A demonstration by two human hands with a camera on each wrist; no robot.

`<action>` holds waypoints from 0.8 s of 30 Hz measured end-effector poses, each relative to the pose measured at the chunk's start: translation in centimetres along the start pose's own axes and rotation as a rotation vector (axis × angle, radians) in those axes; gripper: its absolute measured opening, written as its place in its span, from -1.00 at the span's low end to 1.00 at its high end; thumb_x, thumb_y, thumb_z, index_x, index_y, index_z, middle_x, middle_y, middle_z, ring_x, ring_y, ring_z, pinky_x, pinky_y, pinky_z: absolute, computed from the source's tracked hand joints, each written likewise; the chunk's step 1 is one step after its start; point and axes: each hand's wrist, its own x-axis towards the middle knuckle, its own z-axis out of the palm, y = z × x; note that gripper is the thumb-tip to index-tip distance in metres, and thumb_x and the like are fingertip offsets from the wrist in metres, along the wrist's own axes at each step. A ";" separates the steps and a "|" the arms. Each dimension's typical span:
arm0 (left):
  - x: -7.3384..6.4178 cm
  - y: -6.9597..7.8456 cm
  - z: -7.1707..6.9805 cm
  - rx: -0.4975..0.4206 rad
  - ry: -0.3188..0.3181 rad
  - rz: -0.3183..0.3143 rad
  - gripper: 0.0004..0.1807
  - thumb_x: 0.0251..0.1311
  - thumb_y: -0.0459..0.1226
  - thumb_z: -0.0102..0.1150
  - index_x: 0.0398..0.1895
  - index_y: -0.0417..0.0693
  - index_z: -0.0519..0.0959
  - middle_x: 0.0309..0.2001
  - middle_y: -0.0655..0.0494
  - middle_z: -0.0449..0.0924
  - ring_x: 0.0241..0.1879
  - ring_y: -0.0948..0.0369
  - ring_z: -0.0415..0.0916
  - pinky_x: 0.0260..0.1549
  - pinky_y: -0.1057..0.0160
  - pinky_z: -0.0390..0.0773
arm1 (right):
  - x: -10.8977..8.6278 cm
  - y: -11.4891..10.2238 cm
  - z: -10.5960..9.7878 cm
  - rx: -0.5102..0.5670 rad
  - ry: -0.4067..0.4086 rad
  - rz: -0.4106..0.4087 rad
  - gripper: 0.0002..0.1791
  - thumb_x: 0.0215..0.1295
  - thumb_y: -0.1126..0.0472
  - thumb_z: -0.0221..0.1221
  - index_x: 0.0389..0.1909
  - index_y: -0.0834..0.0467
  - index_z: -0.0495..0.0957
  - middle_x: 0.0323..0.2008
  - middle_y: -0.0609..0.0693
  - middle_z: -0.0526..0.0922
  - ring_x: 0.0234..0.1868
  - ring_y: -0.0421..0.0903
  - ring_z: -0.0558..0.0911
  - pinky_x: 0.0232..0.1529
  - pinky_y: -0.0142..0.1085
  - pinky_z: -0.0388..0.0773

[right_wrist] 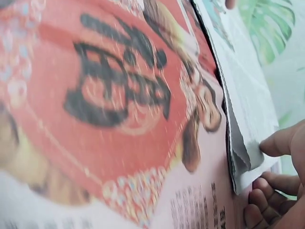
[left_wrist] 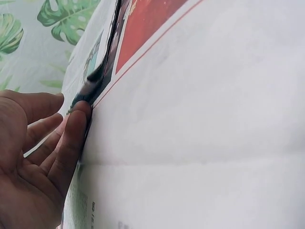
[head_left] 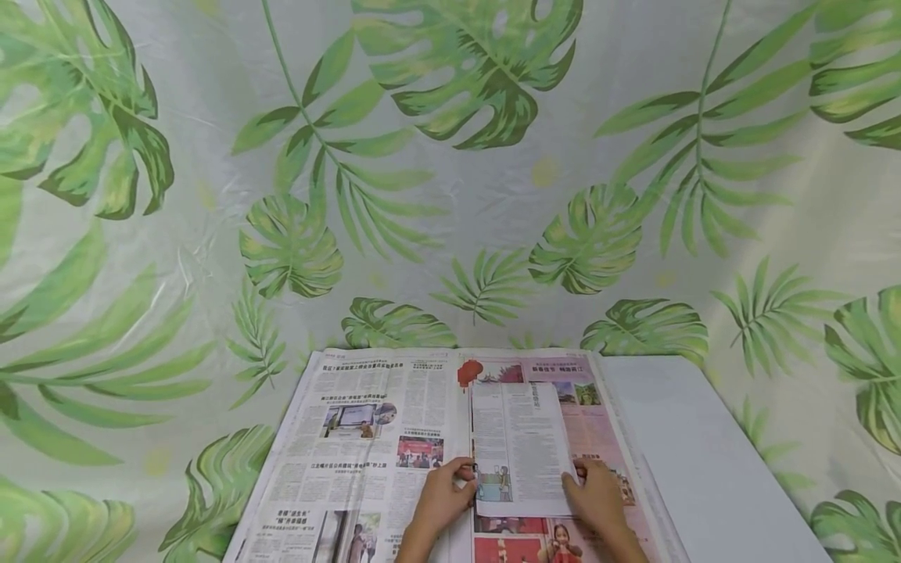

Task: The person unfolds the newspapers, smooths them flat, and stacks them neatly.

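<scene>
A folded sheet of newspaper (head_left: 528, 438) with columns of print and a small cartoon lies on the right page of a spread newspaper (head_left: 352, 469). At its left edge is my left hand (head_left: 446, 491), its thumb tip (left_wrist: 82, 110) against the fold and the other fingers loosely bent with gaps between them. My right hand (head_left: 597, 496) pinches the lower right edge, thumb on top and fingers bent at the side. Near that grip, the layers of the folded sheet (right_wrist: 250, 143) part slightly at the corner. Red pictures on the page below show around it.
A plain white surface (head_left: 711, 461) extends to the right of the newspaper. Behind and around stands a pale sheet (head_left: 486, 211) printed with green leaves. The spread newspaper's left page carries print and several photos.
</scene>
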 end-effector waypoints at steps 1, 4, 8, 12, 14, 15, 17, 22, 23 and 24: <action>0.0 0.0 -0.1 -0.002 0.002 -0.007 -0.58 0.24 -0.33 0.35 0.18 -0.14 0.64 -0.22 0.16 0.71 -0.58 0.38 0.61 -0.63 0.38 0.53 | -0.1 -0.2 0.1 0.000 0.000 -0.003 -0.52 0.24 0.15 0.30 0.07 0.41 0.63 -0.17 0.21 0.67 -0.13 0.10 0.64 -0.06 0.07 0.54; -0.1 -0.1 -0.5 -0.013 0.009 -0.017 -0.59 0.25 -0.33 0.35 0.18 -0.14 0.64 -0.23 0.19 0.70 -0.58 0.37 0.62 -0.63 0.38 0.54 | -0.2 -0.8 0.6 -0.001 -0.002 -0.002 -0.50 0.22 0.15 0.30 0.09 0.40 0.62 -0.16 0.20 0.67 -0.14 0.08 0.63 -0.07 0.05 0.53; -0.4 -0.5 -1.0 0.003 0.026 -0.024 -0.57 0.22 -0.33 0.36 0.18 -0.14 0.64 -0.26 0.19 0.70 -0.56 0.38 0.61 -0.60 0.38 0.57 | -0.6 -1.7 1.1 0.034 -0.034 0.014 -0.48 0.21 0.18 0.29 0.14 0.39 0.60 -0.14 0.17 0.66 -0.13 0.04 0.60 -0.06 -0.01 0.51; -0.6 -1.0 -1.5 0.017 0.040 -0.024 -0.54 0.17 -0.32 0.41 0.17 -0.14 0.64 -0.27 0.18 0.71 -0.51 0.40 0.60 -0.54 0.38 0.59 | -0.9 -2.4 1.5 0.080 -0.083 0.035 -0.48 0.24 0.20 0.29 0.17 0.39 0.57 -0.08 0.16 0.64 -0.11 -0.01 0.57 -0.04 -0.09 0.50; -0.7 -1.2 -1.8 0.021 0.042 -0.027 -0.52 0.15 -0.31 0.42 0.18 -0.13 0.64 -0.25 0.17 0.71 -0.48 0.41 0.60 -0.51 0.39 0.60 | -1.1 -2.6 1.7 0.099 -0.093 0.034 -0.49 0.23 0.21 0.29 0.17 0.39 0.57 -0.08 0.15 0.63 -0.11 -0.03 0.56 -0.04 -0.10 0.50; -0.8 -1.2 -2.0 0.023 0.042 -0.029 -0.51 0.14 -0.31 0.43 0.19 -0.12 0.63 -0.24 0.17 0.71 -0.47 0.40 0.61 -0.50 0.39 0.60 | -1.1 -2.7 1.8 0.101 -0.087 0.020 -0.50 0.22 0.23 0.30 0.15 0.40 0.58 -0.09 0.15 0.63 -0.13 -0.03 0.56 -0.06 -0.12 0.51; -0.8 -1.3 -2.2 0.035 0.048 -0.030 -0.49 0.12 -0.30 0.44 0.20 -0.10 0.63 -0.22 0.16 0.71 -0.46 0.40 0.62 -0.49 0.39 0.61 | -1.2 -2.8 2.0 0.110 -0.083 0.001 -0.52 0.21 0.25 0.30 0.13 0.40 0.59 -0.12 0.13 0.62 -0.16 -0.06 0.56 -0.10 -0.17 0.51; -1.1 -1.3 -2.9 0.034 0.059 -0.026 -0.46 0.08 -0.32 0.47 0.20 -0.11 0.62 -0.16 0.06 0.70 -0.50 0.39 0.62 -0.55 0.38 0.59 | -1.3 -3.0 2.5 0.137 -0.075 -0.030 -0.55 0.21 0.34 0.25 0.13 0.41 0.59 -0.17 0.09 0.63 -0.21 -0.12 0.54 -0.22 -0.34 0.50; -1.1 -1.2 -3.0 0.028 0.061 -0.024 -0.45 0.08 -0.34 0.47 0.20 -0.13 0.62 -0.14 0.02 0.70 -0.50 0.38 0.61 -0.56 0.37 0.59 | -1.3 -3.0 2.6 0.144 -0.073 -0.031 -0.55 0.21 0.36 0.23 0.14 0.40 0.59 -0.16 0.09 0.64 -0.21 -0.13 0.55 -0.22 -0.36 0.51; -1.2 -1.2 -3.2 0.023 0.064 -0.020 -0.45 0.08 -0.35 0.47 0.20 -0.15 0.62 -0.13 -0.01 0.69 -0.51 0.37 0.61 -0.58 0.36 0.58 | -1.3 -3.1 2.6 0.153 -0.073 -0.029 -0.55 0.22 0.38 0.20 0.15 0.40 0.59 -0.15 0.09 0.64 -0.21 -0.14 0.55 -0.22 -0.38 0.52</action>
